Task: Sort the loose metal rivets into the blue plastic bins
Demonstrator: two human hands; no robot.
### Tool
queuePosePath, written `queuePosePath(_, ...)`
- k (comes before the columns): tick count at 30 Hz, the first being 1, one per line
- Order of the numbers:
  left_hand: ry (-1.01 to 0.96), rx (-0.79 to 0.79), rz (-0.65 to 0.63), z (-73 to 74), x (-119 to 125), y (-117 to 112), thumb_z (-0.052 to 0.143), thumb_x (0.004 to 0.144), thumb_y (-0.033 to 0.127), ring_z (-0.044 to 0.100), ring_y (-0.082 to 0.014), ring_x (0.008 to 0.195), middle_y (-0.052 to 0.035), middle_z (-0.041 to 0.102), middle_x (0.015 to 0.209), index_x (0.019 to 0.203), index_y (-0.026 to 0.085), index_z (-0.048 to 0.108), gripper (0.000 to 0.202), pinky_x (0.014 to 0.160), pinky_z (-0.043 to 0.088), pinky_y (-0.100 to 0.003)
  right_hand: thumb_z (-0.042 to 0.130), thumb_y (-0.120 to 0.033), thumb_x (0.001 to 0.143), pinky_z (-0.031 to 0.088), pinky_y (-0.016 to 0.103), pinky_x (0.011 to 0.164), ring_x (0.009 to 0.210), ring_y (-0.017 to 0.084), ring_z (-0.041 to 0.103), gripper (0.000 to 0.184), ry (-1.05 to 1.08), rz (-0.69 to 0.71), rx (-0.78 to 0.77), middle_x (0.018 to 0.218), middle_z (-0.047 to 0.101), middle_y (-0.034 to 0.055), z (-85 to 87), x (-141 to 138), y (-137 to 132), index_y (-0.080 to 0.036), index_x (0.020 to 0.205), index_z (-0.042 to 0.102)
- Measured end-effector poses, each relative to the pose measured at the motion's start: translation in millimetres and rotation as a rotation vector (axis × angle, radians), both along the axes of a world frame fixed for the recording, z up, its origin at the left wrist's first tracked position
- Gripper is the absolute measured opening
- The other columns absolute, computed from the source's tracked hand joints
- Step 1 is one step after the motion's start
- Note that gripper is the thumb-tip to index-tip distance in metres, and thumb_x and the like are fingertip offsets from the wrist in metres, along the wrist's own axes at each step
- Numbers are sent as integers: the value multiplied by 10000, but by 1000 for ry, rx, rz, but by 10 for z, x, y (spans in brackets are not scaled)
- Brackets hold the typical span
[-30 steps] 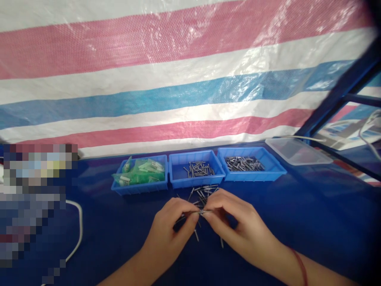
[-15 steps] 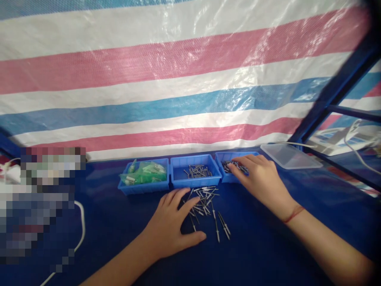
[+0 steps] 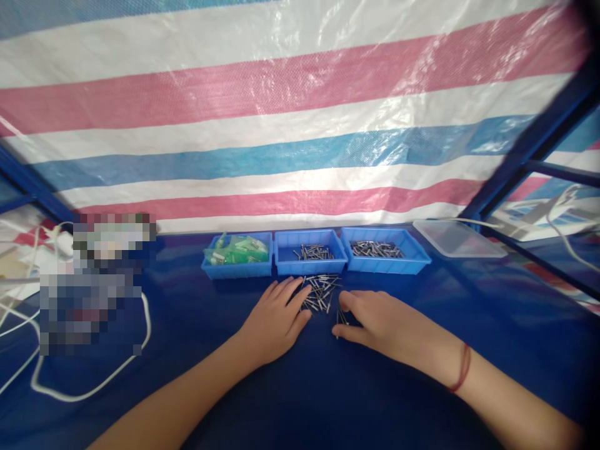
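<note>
Rests left hand [image 3: 276,322], spread wide, at the left edge of the metal pins [image 3: 321,294] heaped on the worktop [image 3: 300,394]. Curves right hand [image 3: 389,319] in a narrower grip about a few loose pins [image 3: 342,317] pointing away, just right of the rest; cannot tell whether holding them.

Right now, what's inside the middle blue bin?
Thin metal pins lie heaped in the middle blue bin, toward its centre and right. Whatever lies beneath the top pins is covered.

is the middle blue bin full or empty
Partly filled: the middle blue bin holds a loose pile of metal pins, with bare blue bottom showing to their left.
</note>
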State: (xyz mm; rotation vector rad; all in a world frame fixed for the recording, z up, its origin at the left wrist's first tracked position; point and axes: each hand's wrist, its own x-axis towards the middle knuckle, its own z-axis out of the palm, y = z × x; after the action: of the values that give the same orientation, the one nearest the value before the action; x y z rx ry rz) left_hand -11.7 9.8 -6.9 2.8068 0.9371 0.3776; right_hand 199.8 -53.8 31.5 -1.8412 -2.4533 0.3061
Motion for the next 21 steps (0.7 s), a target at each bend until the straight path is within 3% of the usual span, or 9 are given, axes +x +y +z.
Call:
queuePosePath(3, 8, 13, 28, -44, 114, -104, 333, 979, 350, 314, -258, 1378, -130, 374, 1473, 1391, 161, 389, 457, 1109, 300, -503, 507, -233, 897, 431, 304, 647, 757, 225, 662, 132, 13, 49, 37, 856, 682, 85, -15, -73, 21, -161, 849, 607)
queuePosePath(8, -40, 56, 31, -126, 298, -204, 302, 983, 321, 290, -268, 1389, -165, 371, 1465, 1395, 97, 359, 472, 1119, 308, -472, 432, -74, 875, 471, 318, 747, 860, 220, 655, 222, 45, 66, 140, 984, 670, 128, -131, -158, 58, -139, 981, 615)
queuePosePath(15, -106, 93, -22, -187, 348, -152, 350, 954, 231, 335, -271, 1359, -176, 424, 1413, 1374, 80, 370, 447, 1127, 319, -457, 442, -61, 858, 485, 327, 802, 901, 217, 638, 238, 40, 93, 211, 1001, 655, 116, -252, -129, 118, -148, 1002, 611)
queuePosePath(21, -188, 29, -18, -180, 317, -124, 393, 925, 194, 386, -268, 1313, -167, 465, 1361, 1345, 78, 402, 436, 1131, 326, -433, 490, -91, 838, 481, 339, 684, 839, 245, 617, 180, -4, 44, 284, 902, 642, 65, -325, -151, 155, -170, 962, 594)
